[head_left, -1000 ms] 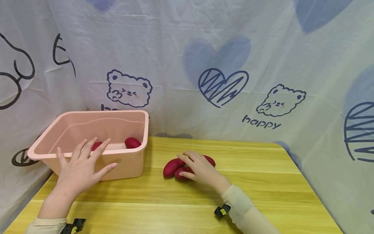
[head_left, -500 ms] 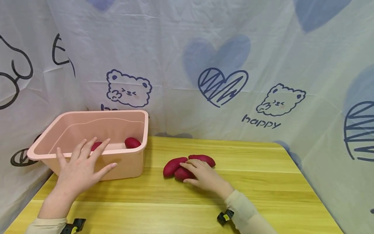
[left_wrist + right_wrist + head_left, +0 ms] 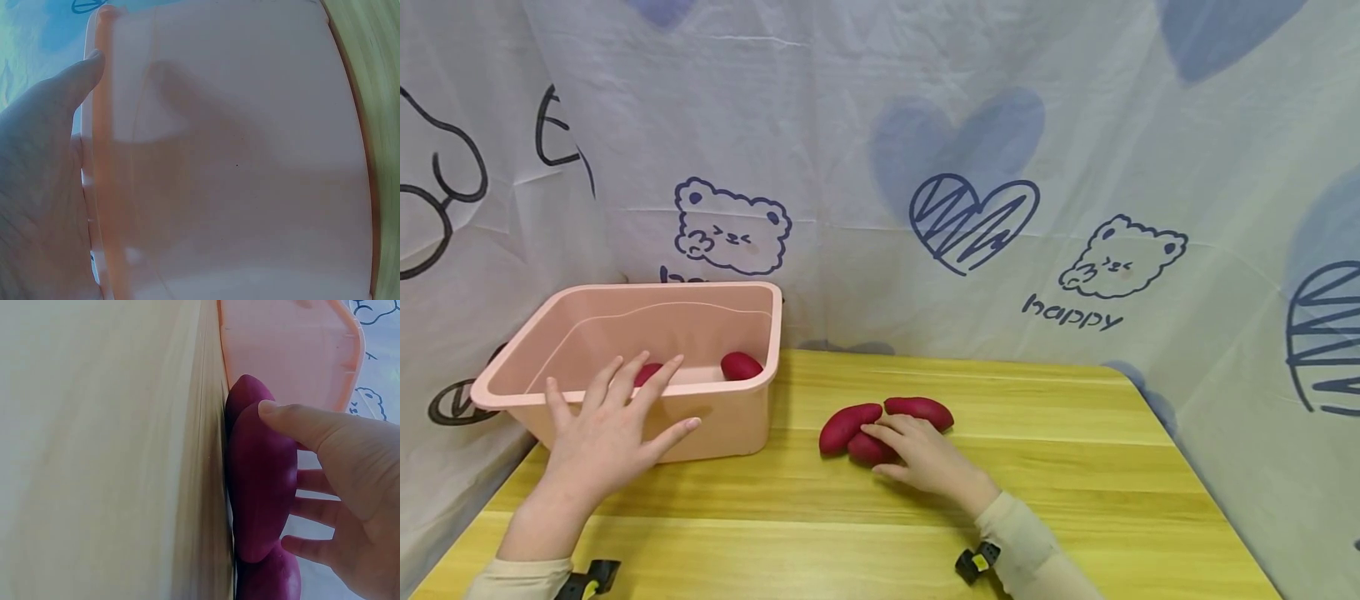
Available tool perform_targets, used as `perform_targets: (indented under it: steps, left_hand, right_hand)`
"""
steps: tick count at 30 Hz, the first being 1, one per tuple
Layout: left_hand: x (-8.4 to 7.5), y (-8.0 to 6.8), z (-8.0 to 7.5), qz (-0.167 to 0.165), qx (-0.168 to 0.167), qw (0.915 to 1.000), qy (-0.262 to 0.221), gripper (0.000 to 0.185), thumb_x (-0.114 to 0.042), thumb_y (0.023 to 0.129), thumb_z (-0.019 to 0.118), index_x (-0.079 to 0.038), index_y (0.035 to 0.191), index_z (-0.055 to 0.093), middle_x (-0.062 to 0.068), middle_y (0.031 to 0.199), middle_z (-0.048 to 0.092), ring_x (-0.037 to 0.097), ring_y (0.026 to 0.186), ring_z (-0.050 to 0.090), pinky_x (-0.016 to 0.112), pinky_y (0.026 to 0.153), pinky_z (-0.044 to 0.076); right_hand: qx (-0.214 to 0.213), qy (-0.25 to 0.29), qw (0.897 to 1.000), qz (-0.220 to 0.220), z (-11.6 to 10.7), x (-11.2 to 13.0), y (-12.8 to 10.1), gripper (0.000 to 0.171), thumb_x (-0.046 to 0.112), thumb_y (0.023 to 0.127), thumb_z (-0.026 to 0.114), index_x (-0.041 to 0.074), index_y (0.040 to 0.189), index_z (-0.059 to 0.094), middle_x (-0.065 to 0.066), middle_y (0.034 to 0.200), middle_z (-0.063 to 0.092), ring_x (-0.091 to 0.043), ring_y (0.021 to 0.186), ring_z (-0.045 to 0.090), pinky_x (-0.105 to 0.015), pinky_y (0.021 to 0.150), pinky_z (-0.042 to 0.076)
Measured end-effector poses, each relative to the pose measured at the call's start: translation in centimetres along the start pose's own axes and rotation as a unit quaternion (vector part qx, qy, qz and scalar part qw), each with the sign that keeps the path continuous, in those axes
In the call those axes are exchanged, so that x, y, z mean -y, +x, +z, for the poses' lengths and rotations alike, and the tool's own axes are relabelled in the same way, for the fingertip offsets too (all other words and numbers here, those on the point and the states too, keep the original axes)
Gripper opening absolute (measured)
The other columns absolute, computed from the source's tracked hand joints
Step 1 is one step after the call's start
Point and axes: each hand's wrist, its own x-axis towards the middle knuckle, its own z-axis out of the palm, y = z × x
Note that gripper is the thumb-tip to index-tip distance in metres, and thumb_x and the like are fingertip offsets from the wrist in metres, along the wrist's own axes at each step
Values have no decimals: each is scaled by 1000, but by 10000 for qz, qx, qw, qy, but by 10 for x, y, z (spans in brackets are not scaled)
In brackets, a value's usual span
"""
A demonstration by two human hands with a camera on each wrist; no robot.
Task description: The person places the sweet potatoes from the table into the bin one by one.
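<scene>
My left hand (image 3: pixel 606 437) is at the near rim of a pink plastic bin (image 3: pixel 760 425), its fingers spread and fairly straight. The left wrist view shows the thumb (image 3: pixel 87 69) against the bin's rim. Three dark red sweet potatoes are grouped on the table. My right hand (image 3: pixel 925 454) holds the nearest sweet potato (image 3: pixel 262 481), thumb on its near side and fingers over its top, tips partly hidden. Left of it lies a second sweet potato (image 3: pixel 846 429), and behind it a third (image 3: pixel 925 408). The held one still rests at table level.
Inside the bin lie two sweet potatoes, one at the right (image 3: pixel 741 367) and one partly hidden behind the left fingers (image 3: pixel 647 373). The wooden table (image 3: pixel 1075 467) reaches to a printed cloth (image 3: pixel 850 275) behind. Dark straps are on both wrists.
My right hand has shifted slightly right and towards me over the sweet potatoes, showing more of the ones behind and to the left. The left hand and the bin have not moved.
</scene>
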Motion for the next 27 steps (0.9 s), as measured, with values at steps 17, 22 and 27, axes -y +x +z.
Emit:
perform_targets:
  steps: [17,22,27]
  left_hand:
    - [0,0,-1,-12,74,10000,33,84,-69,83,57,-39,154,23,20,154,31,43,142,20,75,103,-24]
    - [1,0,-1,-4,58,10000,45,84,-69,83,57,-39,153,23,19,154,31,42,142,20,76,103,-23]
    - [0,0,-1,-1,64,10000,56,84,-70,83,57,-39,154,22,19,154,31,42,142,20,76,103,-23]
  right_hand:
    - [215,95,9997,66,-4,1,0,54,35,86,74,15,134,56,-11,134,59,-27,128,54,-49,101,47]
    - [174,23,9998,51,-5,2,0,53,35,86,73,16,133,57,-9,133,60,-23,127,54,-46,100,48]
    - [164,5,9998,58,-4,1,0,50,35,88,72,17,132,57,-6,131,61,-21,125,55,-45,100,48]
